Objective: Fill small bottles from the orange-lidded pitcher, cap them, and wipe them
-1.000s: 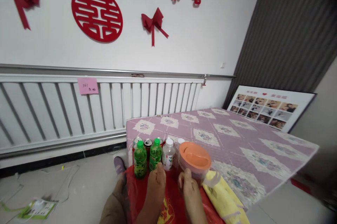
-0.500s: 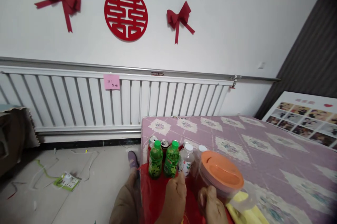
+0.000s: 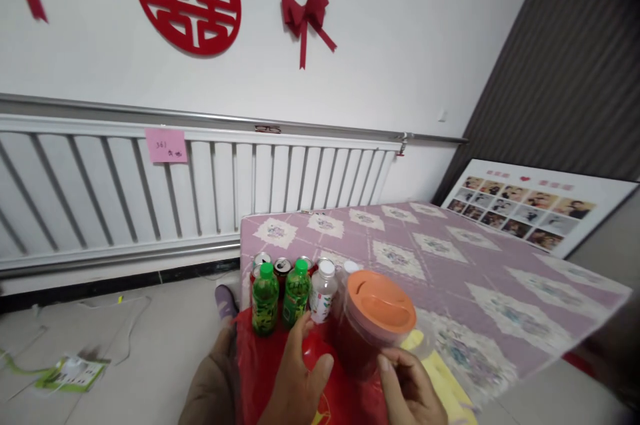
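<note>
My left hand (image 3: pixel 300 375) hovers over a red plastic bag (image 3: pixel 260 368), its thumb and fingers spread with nothing between them. To the right, my right hand (image 3: pixel 410 385) has its thumb and index finger together beside the lower part of a clear pitcher (image 3: pixel 355 345); what they pinch, if anything, is too small to tell. An orange lid (image 3: pixel 383 302) covers the pitcher. Left of it stand two green bottles (image 3: pixel 265 302) and a white-capped bottle (image 3: pixel 323 295), with several cans (image 3: pixel 283 267) behind them.
A purple patterned cloth (image 3: pixel 400 228) covers the surface. Yellow cloth (image 3: pixel 445 378) lies right of the pitcher. Beyond are a white radiator (image 3: pixel 210 192) and a photo board (image 3: pixel 530 202). A power strip (image 3: pixel 73 372) and cords lie on the floor at left.
The view has turned to the right, so the scene has shifted left. My left hand's fingers have spread from a closed shape, and my right hand is now closer beside the pitcher.
</note>
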The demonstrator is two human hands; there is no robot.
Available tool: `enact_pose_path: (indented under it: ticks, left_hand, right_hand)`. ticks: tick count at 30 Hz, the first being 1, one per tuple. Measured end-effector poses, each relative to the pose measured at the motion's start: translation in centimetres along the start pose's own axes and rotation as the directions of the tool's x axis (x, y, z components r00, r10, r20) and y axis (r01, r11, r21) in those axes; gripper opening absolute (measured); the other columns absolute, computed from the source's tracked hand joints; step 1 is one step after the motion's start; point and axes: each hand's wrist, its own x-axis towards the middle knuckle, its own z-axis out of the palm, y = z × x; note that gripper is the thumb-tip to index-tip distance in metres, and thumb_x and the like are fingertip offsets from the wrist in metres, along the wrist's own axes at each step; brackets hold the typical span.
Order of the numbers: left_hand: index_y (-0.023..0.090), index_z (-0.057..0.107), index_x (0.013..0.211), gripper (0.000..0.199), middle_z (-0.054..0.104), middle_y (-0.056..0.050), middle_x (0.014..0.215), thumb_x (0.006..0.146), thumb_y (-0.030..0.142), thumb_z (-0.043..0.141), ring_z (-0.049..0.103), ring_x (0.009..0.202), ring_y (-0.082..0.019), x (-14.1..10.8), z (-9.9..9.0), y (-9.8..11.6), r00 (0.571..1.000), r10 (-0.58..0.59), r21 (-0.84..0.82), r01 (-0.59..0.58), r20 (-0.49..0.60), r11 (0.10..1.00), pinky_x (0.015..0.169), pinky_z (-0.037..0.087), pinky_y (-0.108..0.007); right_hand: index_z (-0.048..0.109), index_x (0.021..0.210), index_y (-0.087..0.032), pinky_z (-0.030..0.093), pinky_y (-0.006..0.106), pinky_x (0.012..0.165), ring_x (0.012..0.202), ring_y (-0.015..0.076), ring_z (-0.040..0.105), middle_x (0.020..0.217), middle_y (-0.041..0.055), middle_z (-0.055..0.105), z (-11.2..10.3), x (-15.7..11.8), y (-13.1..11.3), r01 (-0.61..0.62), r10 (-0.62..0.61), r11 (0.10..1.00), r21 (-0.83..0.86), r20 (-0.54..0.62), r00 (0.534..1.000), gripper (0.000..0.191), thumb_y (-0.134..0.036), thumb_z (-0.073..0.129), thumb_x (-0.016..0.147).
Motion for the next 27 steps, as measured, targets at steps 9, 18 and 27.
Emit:
enact_pose_path:
  ticks: [9,18,27]
  left_hand:
    - [0.009,0.033,0.145,0.079,0.041,-0.021,0.154,0.072,0.021,0.061,0.036,0.144,-0.029,0.1,1.7,-0.3,0.999,-0.015,0.003,0.016,-0.042,1.000,0.122,0.026,-0.043]
    - [0.013,0.045,0.139,0.069,0.048,-0.017,0.150,0.074,0.025,0.062,0.041,0.141,-0.030,0.1,-0.4,-0.4,0.988,0.046,0.158,-0.023,-0.145,0.987,0.121,0.028,-0.046]
    - [0.020,0.060,0.127,0.049,0.060,-0.012,0.139,0.078,0.026,0.063,0.052,0.133,-0.028,-0.7,-2.4,-0.7,0.980,0.144,0.282,-0.100,-0.140,0.954,0.115,0.040,-0.041]
  right_hand:
    - [0.064,0.097,-0.021,0.052,0.035,0.079,0.087,0.0230,0.062,0.100,0.0072,0.066,-4.0,3.4,-1.7,0.015,-0.026,0.998,-0.062,-0.183,0.983,0.045,-0.058,0.064,0.073]
    - [0.061,0.111,-0.021,0.053,0.034,0.070,0.096,0.0268,0.064,0.117,0.0107,0.065,-5.4,3.5,1.5,-0.026,0.012,0.996,-0.086,-0.163,0.987,0.054,-0.061,0.062,0.074]
    - [0.063,0.109,-0.025,0.053,0.033,0.073,0.102,0.0256,0.063,0.112,0.0082,0.066,-4.4,6.6,-3.3,0.394,-0.418,0.841,-0.370,0.019,0.908,0.033,-0.048,0.052,0.087]
